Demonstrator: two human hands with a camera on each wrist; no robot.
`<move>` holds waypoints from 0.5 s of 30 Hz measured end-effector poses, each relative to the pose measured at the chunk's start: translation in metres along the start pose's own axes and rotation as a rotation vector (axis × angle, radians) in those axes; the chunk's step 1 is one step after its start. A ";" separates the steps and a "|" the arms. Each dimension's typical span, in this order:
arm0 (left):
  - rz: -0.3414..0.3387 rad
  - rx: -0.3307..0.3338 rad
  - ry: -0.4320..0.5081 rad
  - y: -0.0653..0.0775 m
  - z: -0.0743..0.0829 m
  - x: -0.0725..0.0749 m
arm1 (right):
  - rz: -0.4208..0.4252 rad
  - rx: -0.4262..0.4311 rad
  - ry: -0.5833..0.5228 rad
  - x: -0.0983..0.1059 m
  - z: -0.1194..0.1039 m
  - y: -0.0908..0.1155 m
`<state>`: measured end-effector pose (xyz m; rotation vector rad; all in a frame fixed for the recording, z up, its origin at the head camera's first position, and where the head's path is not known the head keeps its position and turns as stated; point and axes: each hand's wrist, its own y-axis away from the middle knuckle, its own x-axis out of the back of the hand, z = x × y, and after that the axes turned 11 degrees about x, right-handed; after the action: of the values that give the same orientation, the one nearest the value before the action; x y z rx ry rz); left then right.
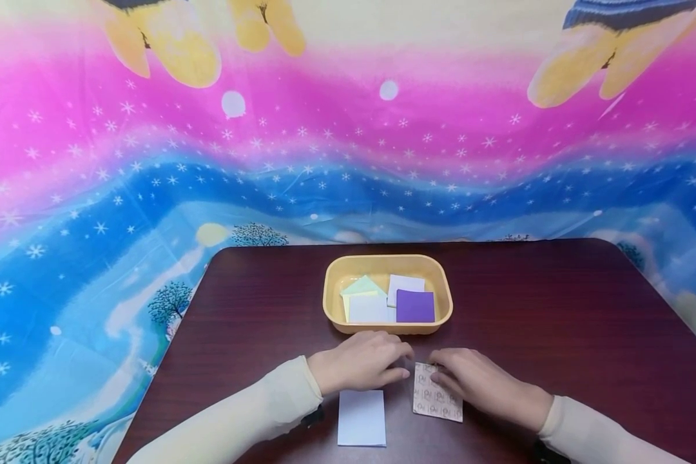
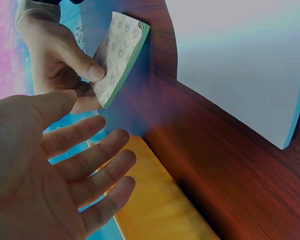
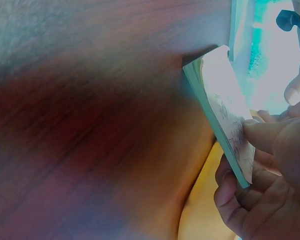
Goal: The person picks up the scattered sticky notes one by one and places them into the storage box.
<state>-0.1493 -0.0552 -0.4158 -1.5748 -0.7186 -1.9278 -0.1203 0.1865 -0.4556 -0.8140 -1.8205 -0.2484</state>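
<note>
My right hand (image 1: 490, 385) pinches a small sticky note pad (image 1: 437, 405) between thumb and fingers. The pad's upper face is pale with a printed repeating pattern, and its edge looks green in the right wrist view, where it is tilted above the table. My left hand (image 1: 359, 361) holds nothing; its fingers are spread and slightly bent in the left wrist view, near the patterned pad but apart from it. Below the left hand, a white sticky note pad (image 1: 362, 419) lies on the table, its edge light blue in the left wrist view.
Just beyond the hands stands a yellow plastic basket (image 1: 329, 303). In it lie a purple pad (image 1: 415, 306), white pads (image 1: 370, 309), a light green pad (image 1: 364, 285) and a pale yellow one. The dark wood table (image 1: 255, 303) ends at a colourful patterned cloth (image 1: 348, 142).
</note>
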 end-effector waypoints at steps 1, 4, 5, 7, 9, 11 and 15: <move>0.002 -0.001 0.000 0.000 0.000 0.000 | 0.001 0.001 0.000 0.001 0.000 0.000; 0.006 -0.005 0.000 0.000 0.001 0.001 | 0.000 -0.001 0.004 0.002 -0.001 0.000; 0.007 -0.007 -0.002 0.000 0.001 0.000 | -0.001 -0.001 0.005 0.003 -0.001 0.000; 0.008 -0.011 -0.002 0.000 0.002 0.000 | -0.005 -0.003 0.004 0.004 -0.002 0.000; 0.008 -0.014 -0.001 0.000 0.003 -0.001 | -0.005 -0.001 -0.002 0.005 -0.003 0.000; 0.010 -0.014 -0.003 0.001 0.003 -0.001 | -0.003 0.003 -0.007 0.007 -0.004 0.000; 0.016 -0.017 -0.009 0.001 0.003 0.000 | 0.000 0.007 -0.013 0.011 -0.005 -0.002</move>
<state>-0.1466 -0.0533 -0.4154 -1.5950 -0.6932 -1.9214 -0.1196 0.1872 -0.4434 -0.8130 -1.8327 -0.2370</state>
